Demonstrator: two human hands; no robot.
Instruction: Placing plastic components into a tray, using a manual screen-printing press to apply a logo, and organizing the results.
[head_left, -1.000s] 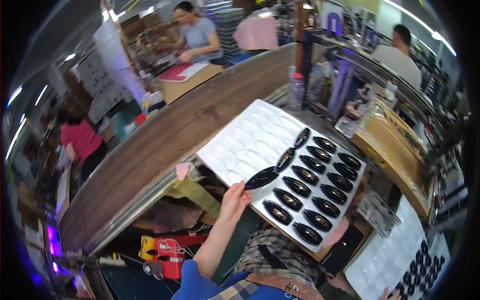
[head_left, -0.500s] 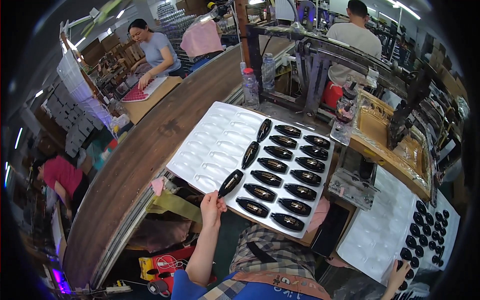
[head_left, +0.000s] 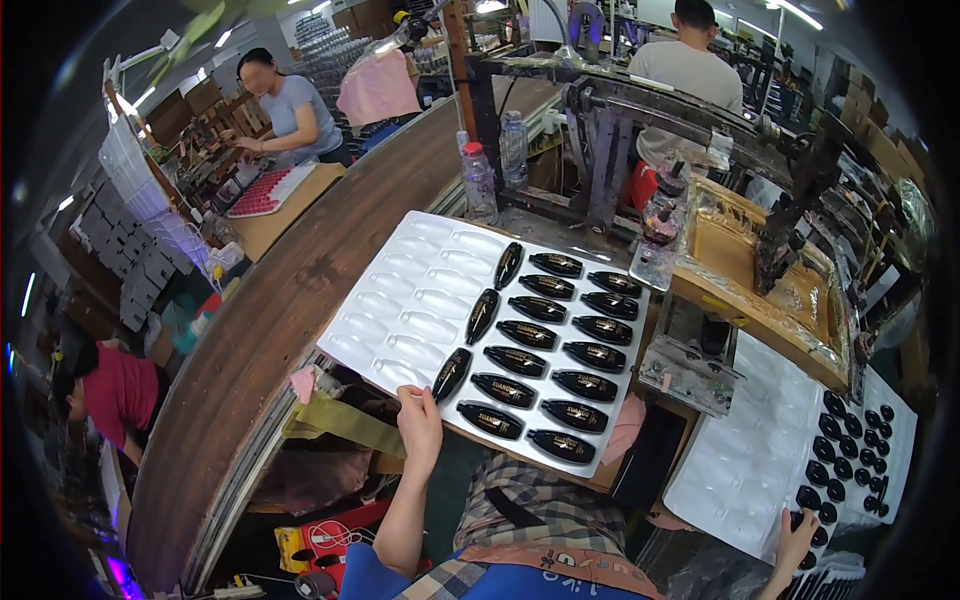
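My left hand [head_left: 419, 430] is at the near edge of a white moulded tray [head_left: 375, 335]. Its fingertips close on the lower end of a glossy black bottle-shaped piece [head_left: 452, 376], which tilts across the tray. Two similar pieces lie slanted above it in a line, and two columns of gold-printed black pieces fill the tray's right side. Far to the right, my right hand [head_left: 796, 545] has its fingers around a black piece [head_left: 797, 520] at the edge of a second white tray [head_left: 740, 450]. Several more black pieces lie on that tray's right part.
A printing machine with a wooden-framed screen [head_left: 720, 240] stands beyond the trays, above a metal fixture [head_left: 690, 375]. A curved brown bench [head_left: 300, 290] runs along the left. A red-capped plastic bottle [head_left: 478, 185] stands behind the tray. Other people work at left and behind the machine.
The black piece at my left hand has turned more upright and lies lower into line with the two slanted ones. My right hand has shifted little. The whole view has swung slightly.
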